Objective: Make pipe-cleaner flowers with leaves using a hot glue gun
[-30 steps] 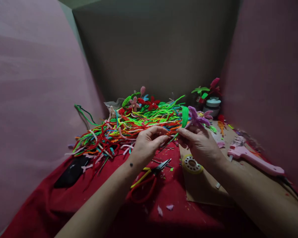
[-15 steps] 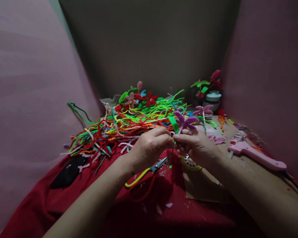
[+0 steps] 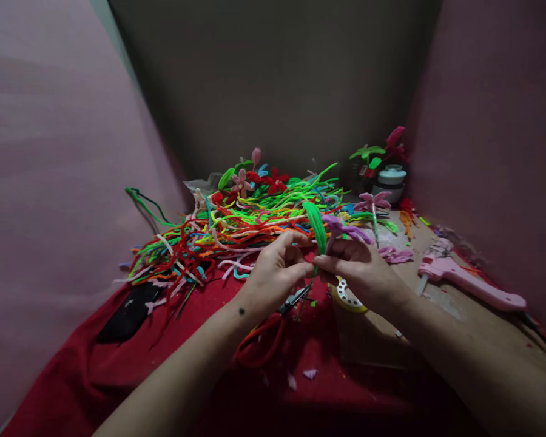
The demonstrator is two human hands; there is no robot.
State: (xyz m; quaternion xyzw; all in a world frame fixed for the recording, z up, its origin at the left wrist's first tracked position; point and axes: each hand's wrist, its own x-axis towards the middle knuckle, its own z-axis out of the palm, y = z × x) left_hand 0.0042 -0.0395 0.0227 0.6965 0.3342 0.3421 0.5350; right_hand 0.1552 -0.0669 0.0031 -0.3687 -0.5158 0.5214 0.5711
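Observation:
My right hand [image 3: 364,270] is closed on a purple pipe-cleaner flower [image 3: 341,227], with its stem between thumb and fingers. A bright green looped pipe-cleaner leaf [image 3: 316,224] rises beside the flower, its lower end at the pinched fingertips. My left hand [image 3: 277,267] pinches the base of this leaf, its fingertips meeting those of the right. Below the left hand lie scissors [image 3: 295,298], one handle hidden by the wrist. A yellow-rimmed tool with a perforated white face [image 3: 349,297] lies under the right hand.
A heap of coloured pipe cleaners [image 3: 236,224] spreads behind my hands. At right, a pink glue gun [image 3: 468,279] lies on cardboard [image 3: 455,328], near a finished pink flower [image 3: 374,201] and a lidded jar [image 3: 391,182]. A black phone-like object [image 3: 130,312] rests on the red cloth [image 3: 200,364].
The purple flower has tipped downward and to the right. The green leaf now stands taller and more exposed. My left hand has rotated, its fingers more spread, and its wrist now covers the yellow scissor handle.

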